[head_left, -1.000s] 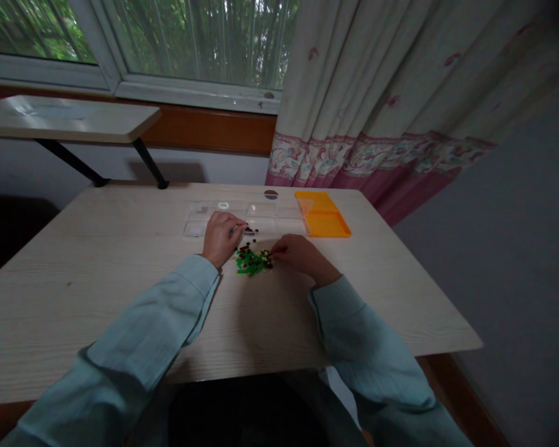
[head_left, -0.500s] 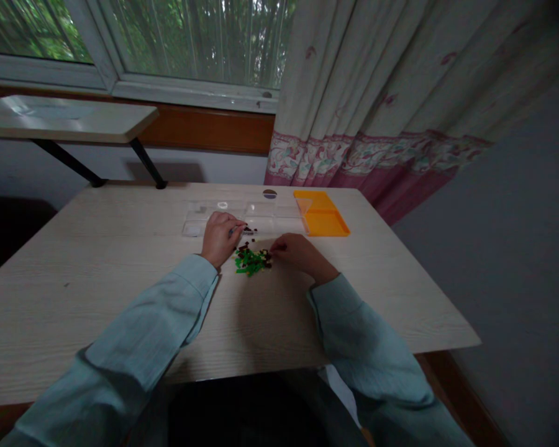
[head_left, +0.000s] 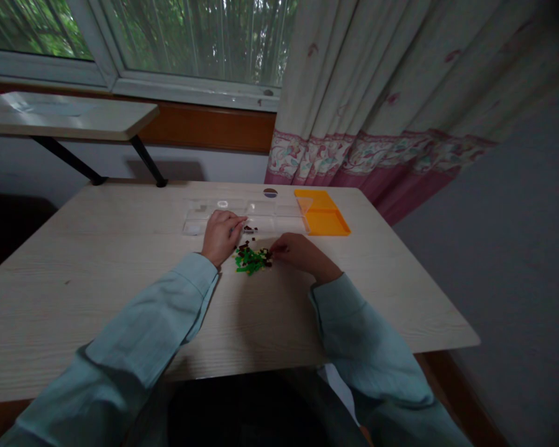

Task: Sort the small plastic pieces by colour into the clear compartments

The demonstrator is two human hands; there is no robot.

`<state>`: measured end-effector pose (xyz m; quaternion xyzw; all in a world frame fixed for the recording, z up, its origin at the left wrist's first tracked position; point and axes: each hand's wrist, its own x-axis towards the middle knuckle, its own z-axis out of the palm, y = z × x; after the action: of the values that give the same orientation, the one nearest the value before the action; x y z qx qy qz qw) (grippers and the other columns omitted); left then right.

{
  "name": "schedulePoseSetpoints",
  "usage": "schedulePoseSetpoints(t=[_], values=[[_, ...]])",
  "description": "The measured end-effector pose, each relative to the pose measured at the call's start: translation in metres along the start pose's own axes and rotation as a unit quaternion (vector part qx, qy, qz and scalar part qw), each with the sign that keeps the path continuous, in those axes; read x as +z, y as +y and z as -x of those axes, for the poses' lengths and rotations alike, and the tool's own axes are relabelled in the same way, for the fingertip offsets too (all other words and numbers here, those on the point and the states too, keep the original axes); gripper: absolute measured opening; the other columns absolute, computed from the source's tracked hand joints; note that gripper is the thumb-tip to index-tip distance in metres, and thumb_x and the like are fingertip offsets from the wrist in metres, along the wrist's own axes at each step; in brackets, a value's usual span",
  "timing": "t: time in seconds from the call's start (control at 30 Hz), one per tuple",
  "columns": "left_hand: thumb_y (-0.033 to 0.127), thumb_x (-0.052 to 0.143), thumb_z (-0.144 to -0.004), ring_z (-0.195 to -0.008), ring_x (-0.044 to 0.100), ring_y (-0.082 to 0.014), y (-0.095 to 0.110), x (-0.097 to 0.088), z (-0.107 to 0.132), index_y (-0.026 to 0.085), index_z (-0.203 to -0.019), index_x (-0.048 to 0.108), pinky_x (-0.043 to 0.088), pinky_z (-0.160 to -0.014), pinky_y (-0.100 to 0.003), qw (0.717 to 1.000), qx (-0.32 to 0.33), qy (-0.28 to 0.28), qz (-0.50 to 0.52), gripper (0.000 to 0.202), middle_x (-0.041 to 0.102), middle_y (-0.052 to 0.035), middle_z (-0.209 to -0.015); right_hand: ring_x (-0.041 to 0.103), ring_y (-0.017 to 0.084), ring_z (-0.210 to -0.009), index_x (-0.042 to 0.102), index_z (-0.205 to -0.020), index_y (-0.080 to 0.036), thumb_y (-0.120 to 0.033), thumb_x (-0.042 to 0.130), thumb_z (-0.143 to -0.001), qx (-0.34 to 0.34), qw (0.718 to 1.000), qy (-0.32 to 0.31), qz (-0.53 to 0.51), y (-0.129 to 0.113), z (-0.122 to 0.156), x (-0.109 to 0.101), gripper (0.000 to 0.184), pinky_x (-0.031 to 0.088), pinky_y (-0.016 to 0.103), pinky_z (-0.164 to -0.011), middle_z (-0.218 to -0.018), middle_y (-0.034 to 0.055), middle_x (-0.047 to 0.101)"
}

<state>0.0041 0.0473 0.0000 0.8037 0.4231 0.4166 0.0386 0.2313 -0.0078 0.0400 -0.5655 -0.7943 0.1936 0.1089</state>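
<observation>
A small heap of green and dark brown beads (head_left: 251, 259) lies on the pale wooden table (head_left: 97, 279). My left hand (head_left: 220, 234) rests just left of the heap, fingers curled around a thin tool whose tip reaches toward a few dark pieces (head_left: 249, 229) in the clear compartment tray (head_left: 242, 217). My right hand (head_left: 298, 251) lies at the heap's right side, fingers pinched at its edge; what they hold is too small to see.
An orange lid (head_left: 323, 213) lies at the clear tray's right end. A small dark round thing (head_left: 271, 192) sits behind the tray. A second table (head_left: 65, 118) stands under the window at back left. Curtains (head_left: 377, 93) hang at the right.
Both hands stay by the heap with only slight shifts. The camera view has moved a little.
</observation>
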Motion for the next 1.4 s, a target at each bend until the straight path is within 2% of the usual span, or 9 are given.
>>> schedulePoseSetpoints(t=[0.53, 0.7, 0.97, 1.2, 1.4], values=[[0.031, 0.047, -0.095, -0.095, 0.053, -0.0203, 0.001, 0.001, 0.000, 0.022, -0.110, 0.069, 0.041, -0.089, -0.038, 1.000, 0.022, -0.016, 0.015, 0.028, 0.065, -0.0055, -0.093, 0.062, 0.018, -0.086, 0.076, -0.091, -0.019, -0.019, 0.060, -0.082, 0.006, 0.997, 0.006, 0.076, 0.004, -0.004, 0.001, 0.019, 0.043, 0.028, -0.080, -0.090, 0.0076, 0.070], [0.032, 0.046, -0.095, -0.097, 0.052, -0.0202, 0.006, -0.002, 0.000, 0.022, -0.118, 0.064, 0.041, -0.091, -0.038, 0.997, 0.050, -0.039, 0.041, 0.030, 0.065, -0.0060, -0.096, 0.062, 0.016, -0.080, 0.076, -0.087, -0.018, -0.021, 0.063, -0.082, -0.004, 0.998, 0.056, 0.018, 0.006, -0.001, -0.006, 0.015, 0.045, 0.027, -0.077, -0.086, 0.0062, 0.072], [0.039, 0.056, -0.090, -0.096, 0.055, -0.0194, 0.011, -0.005, -0.001, 0.028, -0.111, 0.069, 0.043, -0.088, -0.037, 0.983, 0.122, -0.120, 0.070, 0.026, 0.065, -0.0048, -0.096, 0.063, 0.015, -0.080, 0.076, -0.088, -0.019, -0.024, 0.063, -0.084, -0.037, 0.987, 0.131, -0.091, 0.009, -0.005, -0.003, 0.015, 0.047, 0.026, -0.078, -0.087, 0.0048, 0.073], [0.040, 0.060, -0.088, -0.094, 0.055, -0.0187, 0.011, -0.004, -0.001, 0.027, -0.108, 0.069, 0.044, -0.085, -0.036, 0.983, 0.137, -0.104, 0.070, 0.026, 0.065, -0.0047, -0.095, 0.064, 0.014, -0.078, 0.075, -0.086, -0.018, -0.023, 0.063, -0.083, -0.025, 0.975, 0.160, -0.155, -0.003, -0.008, 0.002, 0.013, 0.046, 0.024, -0.073, -0.085, 0.0045, 0.073], [0.039, 0.057, -0.090, -0.093, 0.056, -0.0186, 0.012, -0.005, -0.002, 0.026, -0.106, 0.070, 0.044, -0.086, -0.037, 0.984, 0.125, -0.105, 0.075, 0.024, 0.066, -0.0049, -0.092, 0.065, 0.014, -0.078, 0.075, -0.087, -0.019, -0.025, 0.063, -0.083, -0.022, 0.975, 0.142, -0.167, -0.009, -0.009, 0.004, 0.014, 0.046, 0.024, -0.073, -0.086, 0.0040, 0.074]])
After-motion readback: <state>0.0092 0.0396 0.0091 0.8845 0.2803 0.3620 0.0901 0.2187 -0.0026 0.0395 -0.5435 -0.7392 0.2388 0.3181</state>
